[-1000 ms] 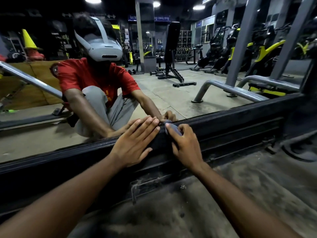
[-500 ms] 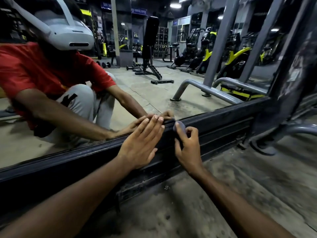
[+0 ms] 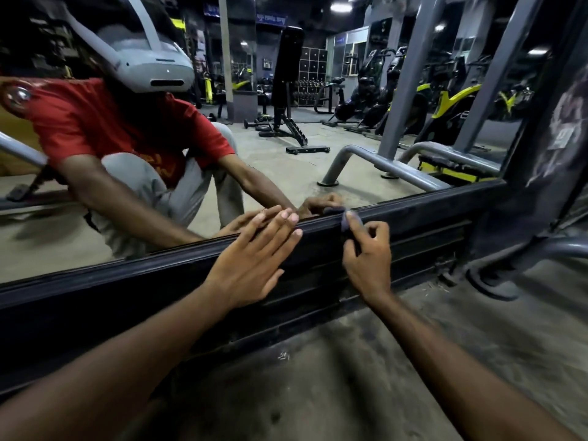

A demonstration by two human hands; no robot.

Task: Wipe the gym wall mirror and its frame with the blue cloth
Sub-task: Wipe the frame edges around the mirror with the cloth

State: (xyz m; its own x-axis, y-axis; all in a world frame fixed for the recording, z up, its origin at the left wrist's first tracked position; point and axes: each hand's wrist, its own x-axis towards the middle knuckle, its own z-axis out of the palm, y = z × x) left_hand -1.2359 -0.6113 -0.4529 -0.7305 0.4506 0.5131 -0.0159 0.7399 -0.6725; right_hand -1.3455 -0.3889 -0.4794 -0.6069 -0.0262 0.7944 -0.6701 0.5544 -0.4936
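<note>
The blue cloth [image 3: 349,220] is wadded small in the right hand [image 3: 369,259]. The thumb and curled fingers pinch it and push it onto the top lip of the bottom rail of the frame [image 3: 429,214], right where the black rail meets the glass of the mirror [image 3: 286,173]. Only a small grey-blue fold shows above the fingers; the rest is hidden inside the grip. The spot lies right of the rail's middle and short of the lower right corner, where the dark upright [image 3: 541,138] rises. The left hand [image 3: 251,265] lies flat on the same rail just beside the right one. Its fingers are straight and spread, grasping nothing, and its fingertips [image 3: 288,218] reach the rail's top edge at the glass.

The cloth looks soft, light and limp. It should fold readily into the rail's long grooves, but it could also slip out of a loose pinch. It is probably best held bunched, with a pad of fabric over the fingertips so that pressure goes through the cloth rather than bare skin.

The frame appears rigid, ribbed and dusty, so firm strokes along its length seem safe. The small wad will likely load with dirt quickly and need refolding. The glass is stiff but breakable and shows smears, so it calls for lighter, flatter contact. The concrete floor [image 3: 350,377] just below the rail looks gritty, so the cloth is better kept off it.
</note>
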